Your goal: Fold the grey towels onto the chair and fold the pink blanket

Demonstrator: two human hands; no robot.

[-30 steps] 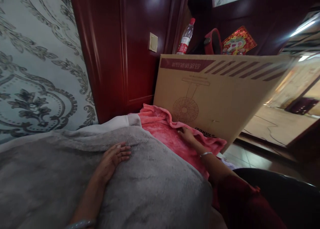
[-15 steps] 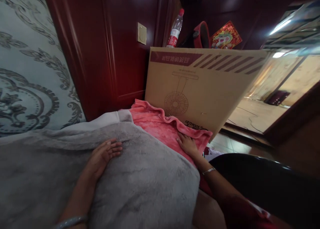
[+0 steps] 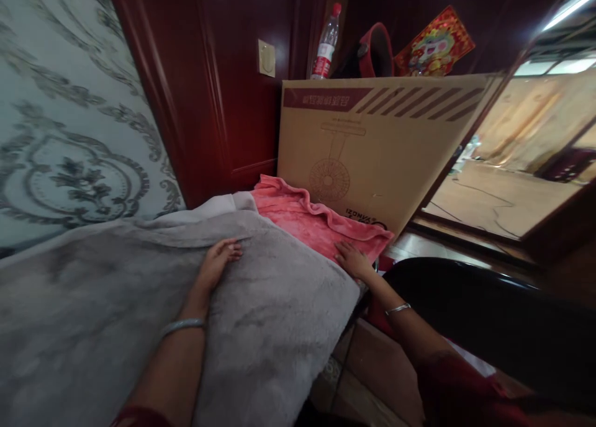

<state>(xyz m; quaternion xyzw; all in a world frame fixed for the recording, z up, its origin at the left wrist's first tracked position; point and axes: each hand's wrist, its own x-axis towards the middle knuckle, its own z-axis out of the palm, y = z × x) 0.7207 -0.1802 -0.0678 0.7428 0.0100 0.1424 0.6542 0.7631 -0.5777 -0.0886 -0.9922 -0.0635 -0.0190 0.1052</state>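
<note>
In the head view, a cardboard carton (image 3: 410, 148) bears "YANGZI" in black, upside down, with a fan drawing and a maroon band of inverted Chinese characters. A clear plastic bottle (image 3: 325, 51), red-capped, with a red-and-white label too small to read, stands by its top edge; the contents of both cannot be told. Gray plush fabric (image 3: 270, 315) spreads across the foreground; pink plush fabric (image 3: 298, 219) lies beyond its edge, its wavy border near the carton. The left hand (image 3: 220, 262) rests open on the gray, fingers slightly bent; the right hand (image 3: 354, 260) lies open, fingers spread, on the pink. Open floor (image 3: 484, 197) shows through the doorway.
</note>
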